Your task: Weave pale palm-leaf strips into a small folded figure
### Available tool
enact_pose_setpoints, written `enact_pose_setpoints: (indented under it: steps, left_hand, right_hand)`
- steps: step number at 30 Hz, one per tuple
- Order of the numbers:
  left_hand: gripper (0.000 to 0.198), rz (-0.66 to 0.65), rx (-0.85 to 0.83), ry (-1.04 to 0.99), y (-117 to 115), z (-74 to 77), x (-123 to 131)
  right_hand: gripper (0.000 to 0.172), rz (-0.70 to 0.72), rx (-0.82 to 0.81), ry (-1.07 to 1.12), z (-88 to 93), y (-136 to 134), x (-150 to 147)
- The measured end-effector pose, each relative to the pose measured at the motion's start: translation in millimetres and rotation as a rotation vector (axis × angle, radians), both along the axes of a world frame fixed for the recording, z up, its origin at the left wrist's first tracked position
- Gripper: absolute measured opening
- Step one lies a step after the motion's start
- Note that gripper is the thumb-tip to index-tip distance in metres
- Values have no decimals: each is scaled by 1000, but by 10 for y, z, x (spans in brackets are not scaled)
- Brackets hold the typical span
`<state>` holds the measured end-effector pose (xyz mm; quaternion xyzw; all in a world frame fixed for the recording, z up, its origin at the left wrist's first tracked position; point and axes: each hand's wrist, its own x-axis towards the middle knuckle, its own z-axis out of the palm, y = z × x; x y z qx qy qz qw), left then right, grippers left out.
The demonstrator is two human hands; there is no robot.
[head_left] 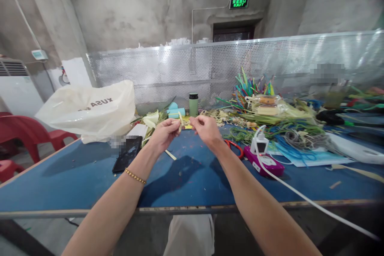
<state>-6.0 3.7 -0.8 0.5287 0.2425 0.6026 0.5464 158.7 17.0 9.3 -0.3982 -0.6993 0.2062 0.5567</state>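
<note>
My left hand [164,133], with a gold bead bracelet [135,176] on its wrist, pinches a pale strip of plant leaf [180,117] that sticks up past the fingertips. Just to the right, my right hand [208,129] is closed with its fingertips together; whatever it holds is too small to make out. Both hands are raised over the blue table [192,184]. Another short pale strip [171,155] shows below my left hand. Red-handled scissors [235,149] lie partly hidden behind my right forearm.
A green bottle [193,105] stands behind the hands. At left are a white plastic bag [93,108] and a dark tablet [127,154]. On the right, a purple power strip [264,162] trails a white cable near piled leaves and cords [288,128]. A perforated metal screen [168,72] borders the back.
</note>
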Motion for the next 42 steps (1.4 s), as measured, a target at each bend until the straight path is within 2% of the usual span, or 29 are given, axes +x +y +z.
enact_pose_setpoints:
  steps: [4,9,15,21,26,32,36,42]
  left_hand:
    - [23,58,-51,-91,36,-31,30]
    - [22,48,-18,-86,14,-40,91]
    - [20,27,-52,-124,2,-14,74]
    - [19,30,-106,-177,51,-24,27]
    - [19,15,-87,-189,84,-27,0]
    - [17,-26,3,-159,-14,26,61]
    - [16,-76,-16,-110,-78,52,100]
    - [12,-126,-65,-117,-106,102,103]
  right_hand:
    - [33,130,-72,-112,-70,-19,-79]
    - [28,188,-186,-3,-79,-79,-133]
    - [20,230,-213,111,-46,-110,-136]
    - [18,237,-190,3,-41,-121,-112]
    - [21,249,-173,-30,-32,-136,-103]
    - [34,303,-269,160,-10,-104,-90]
    - [36,391,-244,255,-15,-80,-67]
    - [38,386,-217,273,-29,-55,-50]
